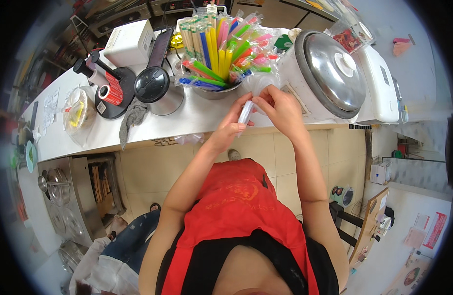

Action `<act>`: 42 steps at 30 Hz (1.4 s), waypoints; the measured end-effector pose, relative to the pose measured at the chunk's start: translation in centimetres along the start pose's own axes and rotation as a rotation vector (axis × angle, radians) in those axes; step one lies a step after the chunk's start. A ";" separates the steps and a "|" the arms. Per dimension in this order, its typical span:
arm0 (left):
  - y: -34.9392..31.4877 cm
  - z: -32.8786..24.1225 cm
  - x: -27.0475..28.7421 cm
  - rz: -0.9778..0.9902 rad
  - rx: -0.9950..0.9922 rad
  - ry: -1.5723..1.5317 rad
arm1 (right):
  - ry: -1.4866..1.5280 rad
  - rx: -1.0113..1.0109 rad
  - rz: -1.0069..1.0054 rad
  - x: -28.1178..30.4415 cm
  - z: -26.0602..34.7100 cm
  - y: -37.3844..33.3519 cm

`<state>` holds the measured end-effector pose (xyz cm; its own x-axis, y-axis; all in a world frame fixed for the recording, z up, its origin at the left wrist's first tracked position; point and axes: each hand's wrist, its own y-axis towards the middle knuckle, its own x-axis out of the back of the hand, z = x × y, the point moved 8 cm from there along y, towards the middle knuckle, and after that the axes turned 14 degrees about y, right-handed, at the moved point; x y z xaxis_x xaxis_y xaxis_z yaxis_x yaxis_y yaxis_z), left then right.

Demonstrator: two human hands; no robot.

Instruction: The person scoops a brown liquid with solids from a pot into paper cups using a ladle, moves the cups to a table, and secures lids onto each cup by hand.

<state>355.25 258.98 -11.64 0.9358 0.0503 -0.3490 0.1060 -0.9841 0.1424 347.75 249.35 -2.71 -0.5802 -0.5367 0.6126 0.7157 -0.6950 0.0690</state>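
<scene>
My left hand is closed around a small clear plastic-wrapped thing, held over the front edge of the white counter. My right hand pinches the top of the same wrapped thing from the right. Both hands are just in front of a metal tub packed with several wrapped coloured straws in yellow, green, pink and blue. Thin clear wrap bulges above my fingers.
A large white cooker with a steel lid stands right of my hands, a white appliance beyond it. Left of the tub are a black-lidded steel pot, a grey rag, a tape dispenser and a white box. A person crouches at lower left.
</scene>
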 end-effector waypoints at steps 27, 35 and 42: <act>-12.0 -1.9 -1.0 -0.651 -0.194 -0.254 | 0.672 0.248 0.843 -9.4 4.9 -6.7; -24.2 2.5 -11.6 -1.297 -0.440 -0.283 | 0.676 0.200 1.545 -14.8 4.4 -17.9; -35.1 7.3 -26.9 -1.714 -0.745 -0.240 | 0.625 0.232 2.127 -13.8 5.7 -36.5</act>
<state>323.89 290.88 -14.02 -0.3808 0.6810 -0.6255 0.9165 0.3676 -0.1578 331.89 284.86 -9.18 0.8948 -0.2680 -0.3570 0.2632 0.9627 -0.0629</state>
